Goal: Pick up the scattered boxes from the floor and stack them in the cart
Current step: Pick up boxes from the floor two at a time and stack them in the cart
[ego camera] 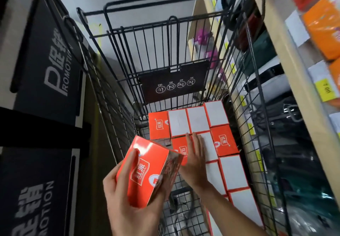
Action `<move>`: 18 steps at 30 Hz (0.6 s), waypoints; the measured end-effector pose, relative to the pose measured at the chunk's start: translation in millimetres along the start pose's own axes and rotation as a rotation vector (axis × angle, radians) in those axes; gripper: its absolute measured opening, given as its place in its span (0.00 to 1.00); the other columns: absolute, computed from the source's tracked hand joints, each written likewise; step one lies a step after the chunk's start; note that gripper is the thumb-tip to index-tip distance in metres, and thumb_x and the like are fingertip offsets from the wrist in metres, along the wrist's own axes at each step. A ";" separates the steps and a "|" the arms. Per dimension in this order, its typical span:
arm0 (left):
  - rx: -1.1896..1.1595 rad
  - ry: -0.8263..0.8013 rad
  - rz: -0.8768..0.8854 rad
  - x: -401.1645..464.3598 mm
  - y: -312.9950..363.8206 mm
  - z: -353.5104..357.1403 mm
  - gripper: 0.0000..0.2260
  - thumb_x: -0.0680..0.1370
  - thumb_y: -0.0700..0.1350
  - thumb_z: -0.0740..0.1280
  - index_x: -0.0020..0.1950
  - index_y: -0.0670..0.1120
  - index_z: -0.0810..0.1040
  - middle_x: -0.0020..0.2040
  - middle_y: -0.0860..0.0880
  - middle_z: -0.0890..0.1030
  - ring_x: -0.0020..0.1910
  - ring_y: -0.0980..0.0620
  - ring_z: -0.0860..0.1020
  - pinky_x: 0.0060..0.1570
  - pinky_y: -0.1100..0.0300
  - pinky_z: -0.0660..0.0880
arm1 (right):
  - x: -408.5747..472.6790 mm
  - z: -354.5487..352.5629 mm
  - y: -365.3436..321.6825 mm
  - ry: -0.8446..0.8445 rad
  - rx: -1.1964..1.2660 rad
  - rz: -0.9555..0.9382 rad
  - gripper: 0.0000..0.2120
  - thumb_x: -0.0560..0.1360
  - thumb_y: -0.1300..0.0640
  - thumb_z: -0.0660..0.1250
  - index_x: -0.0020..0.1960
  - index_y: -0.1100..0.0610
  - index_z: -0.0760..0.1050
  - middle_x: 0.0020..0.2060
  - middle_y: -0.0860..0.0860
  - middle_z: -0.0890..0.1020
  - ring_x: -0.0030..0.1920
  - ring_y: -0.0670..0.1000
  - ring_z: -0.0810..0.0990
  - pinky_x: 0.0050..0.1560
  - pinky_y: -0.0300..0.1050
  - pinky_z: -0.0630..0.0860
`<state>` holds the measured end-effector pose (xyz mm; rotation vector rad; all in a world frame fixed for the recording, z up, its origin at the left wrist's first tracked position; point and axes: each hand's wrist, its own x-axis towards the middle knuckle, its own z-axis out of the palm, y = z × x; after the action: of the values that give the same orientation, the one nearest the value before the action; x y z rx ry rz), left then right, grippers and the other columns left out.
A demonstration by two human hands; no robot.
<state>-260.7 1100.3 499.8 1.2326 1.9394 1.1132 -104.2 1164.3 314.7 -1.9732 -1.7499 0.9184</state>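
Boxes partly stacked in the cart, one more in hand

The left hand (127,195) holds an orange box (149,171) at 7 o'clock, fingers curled round its sides, above the near left part of the black wire cart (117,130). The right hand (195,160) lies flat, fingers straight and together, pressing on the packed boxes (217,140), which fill the cart floor from 12 to 4 o'clock in one layer. The near left corner is bare mesh, so probably more boxes are left; the floor is hidden. A promotion sign (55,66) stands at 9 o'clock, store shelves (301,81) at 3 o'clock, both close beside the cart.
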 end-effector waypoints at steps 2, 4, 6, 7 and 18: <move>-0.024 -0.013 -0.065 3.7 7.2 11.5 0.43 0.60 0.44 0.85 0.71 0.64 0.72 0.64 0.53 0.69 0.66 0.54 0.72 0.58 0.53 0.79 | -3.9 -30.8 -2.5 -0.068 0.100 0.000 0.48 0.72 0.31 0.69 0.82 0.43 0.47 0.82 0.42 0.47 0.81 0.46 0.41 0.79 0.59 0.50; -0.049 -0.007 -0.118 12.0 7.9 22.1 0.45 0.62 0.41 0.84 0.71 0.68 0.69 0.65 0.55 0.66 0.68 0.52 0.68 0.62 0.45 0.76 | -9.6 -61.0 -2.3 -0.020 0.105 -0.060 0.46 0.73 0.36 0.70 0.82 0.44 0.49 0.81 0.42 0.51 0.81 0.46 0.45 0.79 0.61 0.54; -0.058 0.004 -0.160 22.1 11.0 32.1 0.44 0.64 0.45 0.82 0.73 0.69 0.65 0.64 0.57 0.64 0.69 0.52 0.66 0.64 0.47 0.74 | -14.7 -84.3 -1.7 0.075 0.111 -0.093 0.43 0.75 0.40 0.72 0.82 0.48 0.53 0.80 0.43 0.55 0.81 0.48 0.50 0.78 0.59 0.59; -0.055 0.014 -0.163 26.7 13.6 37.8 0.44 0.66 0.45 0.82 0.74 0.68 0.64 0.64 0.57 0.63 0.69 0.53 0.65 0.64 0.52 0.73 | -18.2 -93.4 -2.9 0.114 0.127 -0.092 0.42 0.76 0.43 0.73 0.82 0.50 0.54 0.80 0.43 0.57 0.81 0.48 0.52 0.77 0.59 0.60; 0.134 0.108 -0.412 29.4 -57.8 105.3 0.42 0.70 0.52 0.79 0.77 0.63 0.60 0.72 0.48 0.60 0.71 0.46 0.57 0.62 0.45 0.70 | -47.9 -144.2 -2.7 0.233 0.233 -0.035 0.37 0.76 0.51 0.69 0.81 0.51 0.57 0.78 0.46 0.63 0.79 0.50 0.60 0.75 0.62 0.64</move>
<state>-212.5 1149.8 397.3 0.7937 2.2487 0.8609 -11.8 1141.0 433.0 -1.8133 -1.4734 0.8044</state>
